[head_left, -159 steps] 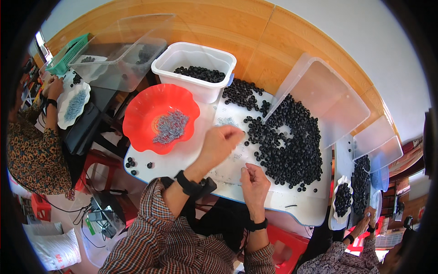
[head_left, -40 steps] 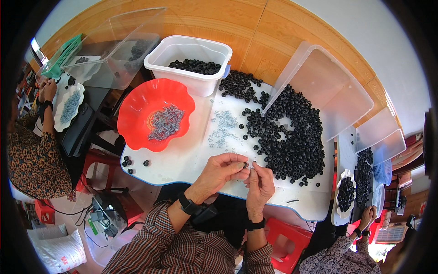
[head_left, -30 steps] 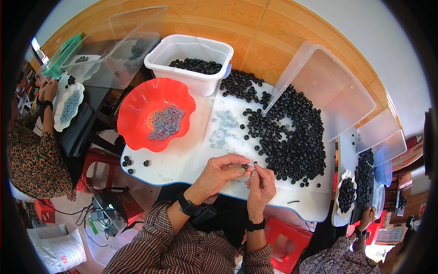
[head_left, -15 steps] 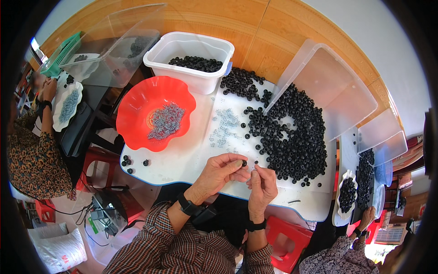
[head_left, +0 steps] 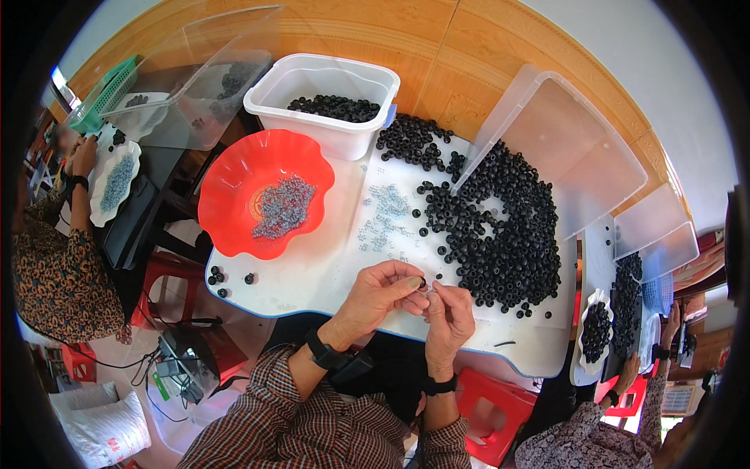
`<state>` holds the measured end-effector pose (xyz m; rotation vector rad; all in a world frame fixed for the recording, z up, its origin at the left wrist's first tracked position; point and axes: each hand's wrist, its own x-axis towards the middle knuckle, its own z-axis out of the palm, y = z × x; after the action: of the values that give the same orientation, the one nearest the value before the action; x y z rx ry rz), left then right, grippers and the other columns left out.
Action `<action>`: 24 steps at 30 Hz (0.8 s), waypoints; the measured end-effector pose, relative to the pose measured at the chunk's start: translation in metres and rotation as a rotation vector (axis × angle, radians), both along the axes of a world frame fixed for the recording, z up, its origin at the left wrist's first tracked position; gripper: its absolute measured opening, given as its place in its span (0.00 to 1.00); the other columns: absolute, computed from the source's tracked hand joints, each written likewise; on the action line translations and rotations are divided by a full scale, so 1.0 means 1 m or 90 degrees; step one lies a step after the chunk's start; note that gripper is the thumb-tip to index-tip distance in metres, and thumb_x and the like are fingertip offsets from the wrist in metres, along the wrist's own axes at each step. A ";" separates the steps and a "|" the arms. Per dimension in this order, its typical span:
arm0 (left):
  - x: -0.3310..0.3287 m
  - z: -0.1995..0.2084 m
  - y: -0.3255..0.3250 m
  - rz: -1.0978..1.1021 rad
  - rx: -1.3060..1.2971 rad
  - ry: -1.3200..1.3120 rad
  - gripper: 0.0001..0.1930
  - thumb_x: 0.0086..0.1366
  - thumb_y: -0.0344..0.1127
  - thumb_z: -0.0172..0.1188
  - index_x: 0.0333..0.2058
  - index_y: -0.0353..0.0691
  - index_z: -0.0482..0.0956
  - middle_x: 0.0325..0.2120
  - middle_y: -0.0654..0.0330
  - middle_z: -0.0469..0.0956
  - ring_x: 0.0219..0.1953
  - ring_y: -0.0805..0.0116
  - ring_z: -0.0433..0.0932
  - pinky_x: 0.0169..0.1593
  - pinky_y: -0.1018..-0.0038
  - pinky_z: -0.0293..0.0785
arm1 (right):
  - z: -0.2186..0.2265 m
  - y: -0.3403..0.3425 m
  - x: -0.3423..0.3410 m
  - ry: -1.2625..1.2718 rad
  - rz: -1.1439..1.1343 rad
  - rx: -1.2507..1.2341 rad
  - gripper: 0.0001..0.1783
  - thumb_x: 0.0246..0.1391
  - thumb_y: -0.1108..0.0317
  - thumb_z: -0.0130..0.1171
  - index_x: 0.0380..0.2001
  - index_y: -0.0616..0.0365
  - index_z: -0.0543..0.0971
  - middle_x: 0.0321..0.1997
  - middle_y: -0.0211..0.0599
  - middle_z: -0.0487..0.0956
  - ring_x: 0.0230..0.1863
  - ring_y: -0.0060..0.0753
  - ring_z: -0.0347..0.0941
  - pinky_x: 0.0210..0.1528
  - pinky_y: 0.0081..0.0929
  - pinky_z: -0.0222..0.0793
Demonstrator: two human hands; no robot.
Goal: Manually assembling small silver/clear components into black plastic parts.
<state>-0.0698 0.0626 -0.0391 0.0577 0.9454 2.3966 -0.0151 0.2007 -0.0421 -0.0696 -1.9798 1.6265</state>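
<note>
My left hand point(head_left: 381, 297) pinches a small round black part point(head_left: 423, 282) between thumb and fingertips, above the table's front edge. Close beside it, my right hand point(head_left: 450, 319) has its thumb and fingers pressed together on what looks like a small clear piece point(head_left: 428, 288), which is partly hidden. The fingertips of both hands nearly meet at the black part. Just beyond them, a loose black part point(head_left: 439, 276) lies on the white table point(head_left: 328, 273). To the right spreads a large heap of black ring-shaped parts point(head_left: 508, 234). Small clear pieces point(head_left: 384, 215) lie scattered left of the heap.
A red scalloped bowl point(head_left: 226, 180) holds small greyish clear pieces. Behind it stands a white tub point(head_left: 320, 137) with black parts inside. A clear plastic bin point(head_left: 578, 148) lies tipped over the heap. Other people work at left point(head_left: 62, 266) and right point(head_left: 578, 445).
My fingertips have come closer together, and the black part in my left hand has turned and is more covered. At right, another person's second arm now reaches forward.
</note>
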 end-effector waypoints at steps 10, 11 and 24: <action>0.004 0.002 0.002 0.025 -0.128 0.071 0.09 0.67 0.27 0.57 0.43 0.30 0.77 0.31 0.55 0.80 0.29 0.71 0.81 0.35 0.74 0.82 | 0.003 -0.003 0.000 -0.012 -0.001 -0.012 0.10 0.53 0.79 0.63 0.40 0.61 0.83 0.32 0.31 0.74 0.26 0.16 0.68 0.24 0.13 0.64; 0.004 0.002 0.002 0.025 -0.128 0.072 0.09 0.67 0.27 0.57 0.43 0.30 0.77 0.31 0.55 0.80 0.29 0.71 0.81 0.35 0.74 0.82 | 0.004 -0.002 0.000 -0.015 -0.003 -0.007 0.10 0.53 0.79 0.63 0.40 0.61 0.82 0.32 0.31 0.74 0.26 0.16 0.68 0.24 0.13 0.65; 0.008 0.005 0.004 0.042 -0.168 0.090 0.08 0.67 0.29 0.58 0.42 0.31 0.78 0.29 0.59 0.80 0.28 0.75 0.79 0.32 0.79 0.79 | 0.007 -0.006 0.001 0.005 -0.024 0.116 0.12 0.53 0.77 0.63 0.43 0.59 0.83 0.33 0.33 0.74 0.29 0.20 0.69 0.27 0.17 0.65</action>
<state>-0.0622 0.0669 -0.0341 0.0999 1.3419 2.3288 -0.0141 0.1944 -0.0355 -0.0295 -2.0986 1.4139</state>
